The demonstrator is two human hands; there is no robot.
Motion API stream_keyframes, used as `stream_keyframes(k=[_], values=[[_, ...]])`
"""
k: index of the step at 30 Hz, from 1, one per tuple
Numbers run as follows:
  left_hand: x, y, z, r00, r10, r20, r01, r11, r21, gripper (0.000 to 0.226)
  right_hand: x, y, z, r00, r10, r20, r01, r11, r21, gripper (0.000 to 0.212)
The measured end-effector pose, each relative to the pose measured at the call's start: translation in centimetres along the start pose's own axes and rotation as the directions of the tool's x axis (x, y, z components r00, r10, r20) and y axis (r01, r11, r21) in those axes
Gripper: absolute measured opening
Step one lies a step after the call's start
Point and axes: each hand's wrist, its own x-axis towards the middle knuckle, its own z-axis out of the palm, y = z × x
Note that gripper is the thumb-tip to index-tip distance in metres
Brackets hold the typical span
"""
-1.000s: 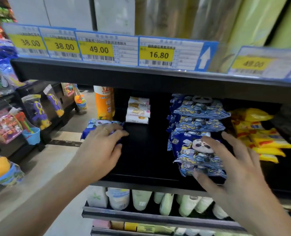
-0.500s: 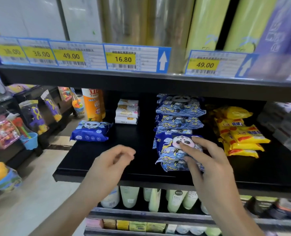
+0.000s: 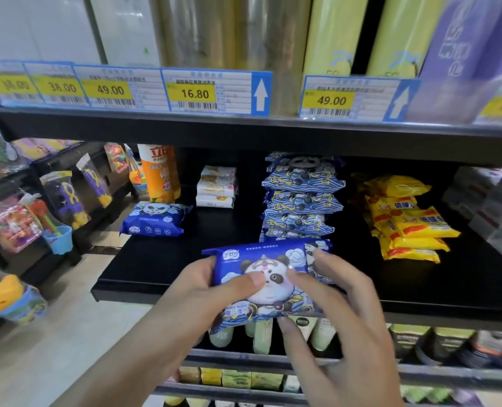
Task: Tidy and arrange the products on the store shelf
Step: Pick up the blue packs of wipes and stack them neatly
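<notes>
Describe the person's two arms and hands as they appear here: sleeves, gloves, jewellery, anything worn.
Both forearms are bare as far as the frame shows, with no sleeves in view. The left hand and right hand wear no gloves. No watch or bracelet shows at either wrist, and no ring is visible on the fingers facing the camera.

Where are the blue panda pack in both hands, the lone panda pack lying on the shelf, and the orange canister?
held panda pack [image 3: 268, 277], head view, printed panda face
lone panda pack [image 3: 155, 219], head view, front panel
orange canister [image 3: 159, 174], head view, label
</notes>
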Motion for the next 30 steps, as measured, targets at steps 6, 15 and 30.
stream_keyframes(k=[6, 15, 30], values=[[-1.1, 0.5, -0.4, 0.989, 0.127, -0.08, -0.12, 0.99, 0.08, 0.057, 1.5, -1.3, -1.8, 0.891, 0.452, -0.038, -0.432, 0.871, 0.234, 0.051], [-2.5, 0.7, -0.4, 0.91, 0.403, 0.103, -0.415, 0.864, 0.284, 0.051, 4.6, -2.0, -2.5, 0.357, 0.492, 0.794, -0.934, 0.177, 0.311, 0.086], [-2.5, -1.0, -2.5, 0.95, 0.307, 0.05, -0.295, 0.841, 0.453, 0.088, 3.3, -1.0, -1.3, 0.578, 0.509, 0.638, -0.813, 0.291, 0.505, 0.065]])
